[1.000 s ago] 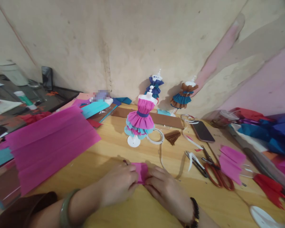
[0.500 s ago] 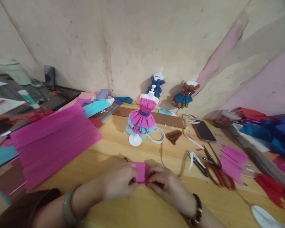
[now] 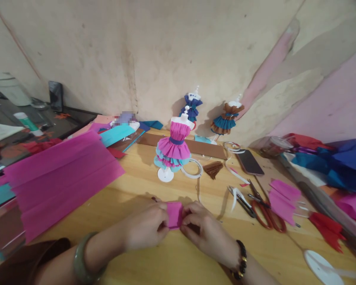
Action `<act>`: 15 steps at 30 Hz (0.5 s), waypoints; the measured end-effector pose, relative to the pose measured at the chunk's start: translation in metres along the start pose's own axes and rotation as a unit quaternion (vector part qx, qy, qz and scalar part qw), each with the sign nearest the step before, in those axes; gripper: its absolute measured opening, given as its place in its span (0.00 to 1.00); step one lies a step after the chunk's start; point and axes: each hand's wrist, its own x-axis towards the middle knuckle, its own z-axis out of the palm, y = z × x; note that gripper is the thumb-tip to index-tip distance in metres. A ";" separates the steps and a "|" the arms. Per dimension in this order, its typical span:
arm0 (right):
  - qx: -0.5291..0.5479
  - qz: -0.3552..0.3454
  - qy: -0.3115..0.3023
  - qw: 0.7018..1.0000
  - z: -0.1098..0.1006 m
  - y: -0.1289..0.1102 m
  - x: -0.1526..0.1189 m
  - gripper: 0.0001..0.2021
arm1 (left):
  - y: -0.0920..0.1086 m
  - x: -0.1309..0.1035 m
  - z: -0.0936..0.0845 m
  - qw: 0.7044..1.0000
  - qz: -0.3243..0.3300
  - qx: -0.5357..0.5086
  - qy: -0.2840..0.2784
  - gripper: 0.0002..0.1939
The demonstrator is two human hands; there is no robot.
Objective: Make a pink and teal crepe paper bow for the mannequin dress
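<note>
The right hand (image 3: 203, 229) has curled its fingers over the last second: they lay flatter beside the pink paper (image 3: 174, 215), and now thumb and finger pinch its right edge. That probably means closer control of that edge. The left hand (image 3: 146, 223) is closed at the opposite edge, apparently gripping it, though the exact contact is hidden. The small, flat paper is between both hands, just above or on the wooden table (image 3: 160, 261); I cannot tell which.

At the near left, a clear sleeve (image 3: 6, 221) seems to hold something brown. Farther in, a large pink sheet (image 3: 65, 178) lies on the left, with scissors (image 3: 266, 206) on the right. Beyond the hands stands a doll stand (image 3: 165, 175) wearing a pink dress (image 3: 178, 138), unchanged in place.

Toward the back right, a clear jar (image 3: 274, 146) is beside crumpled colored paper (image 3: 323, 164); its contents are too blurred to tell. At the far left, a pale tub (image 3: 13, 92) hides whatever it holds.
</note>
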 end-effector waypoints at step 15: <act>-0.040 0.051 0.033 0.997 0.005 -0.001 0.001 0.09 | 0.000 0.000 0.002 0.999 -0.011 0.038 0.006 0.09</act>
